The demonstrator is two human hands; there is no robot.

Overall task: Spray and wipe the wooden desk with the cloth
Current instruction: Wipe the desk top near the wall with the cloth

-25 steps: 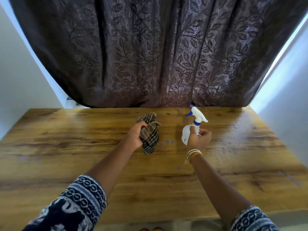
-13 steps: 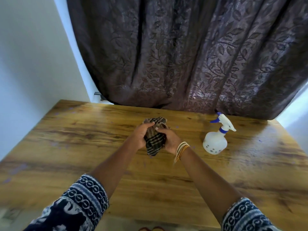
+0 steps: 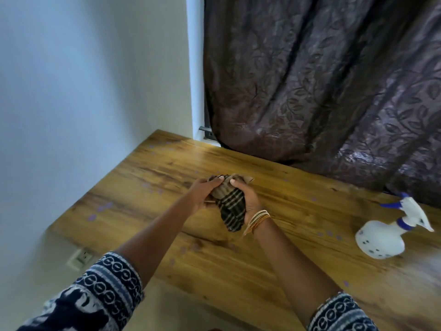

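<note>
1. Since a second ago her right hand [image 3: 248, 199] has let go of the spray bottle [image 3: 386, 237] and joined the left on the cloth [image 3: 230, 206], and her gaze has swung toward the left end of the wooden desk [image 3: 274, 266] — the wall corner now fills the left of the view.

2. Behind the desk hangs a dark leaf-patterned curtain [image 3: 322, 80], its hem brushing the desk's far edge. A wall socket [image 3: 80, 258] sits low on the pale wall, below the desk's left edge.

3. The desk runs from the corner out to the right. Small purplish spots dot its surface, most thickly near the left end. Whether they are spray or stains I cannot tell.

4. The bottle stands upright on the desk, well apart from the hands on her right — parked, I judge, to free both hands.

5. The checked cloth is bunched between the two hands, just above the desk's middle. Her left hand [image 3: 202, 194] grips its left side with curled fingers. The right cups and grips the other side, thumb on top, bangles at the wrist. It looks like she is gathering it into a pad before wiping, probably starting near the left corner.
</note>
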